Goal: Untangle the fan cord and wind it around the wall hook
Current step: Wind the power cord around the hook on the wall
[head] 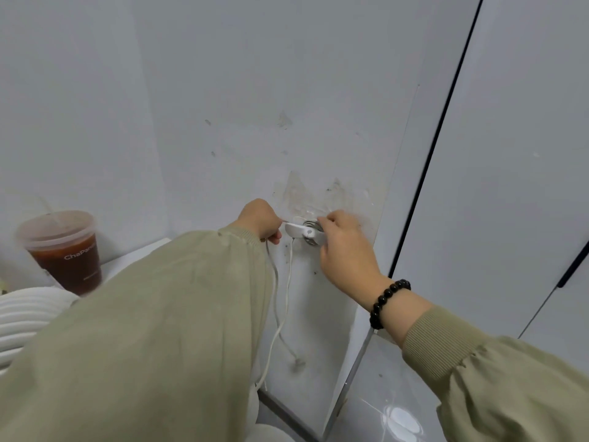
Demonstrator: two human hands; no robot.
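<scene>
A white wall hook (301, 229) sticks out of the scuffed white wall, with turns of white fan cord (280, 301) coiled behind it. My left hand (259, 220) pinches a taut stretch of the cord just left of the hook. At the hook's right side, my right hand (345, 247) has its fingertips closed on the coil. Two strands of cord hang down from the hook; one ends in a small plug (298, 365) dangling against the wall. The other strand runs down behind my left sleeve.
A plastic cup of brown drink (65, 250) with a lid and straw stands at the left on a white ledge. A ribbed white object (22, 317), perhaps the fan, lies at the lower left. White cabinet doors (497, 186) flank the wall on the right.
</scene>
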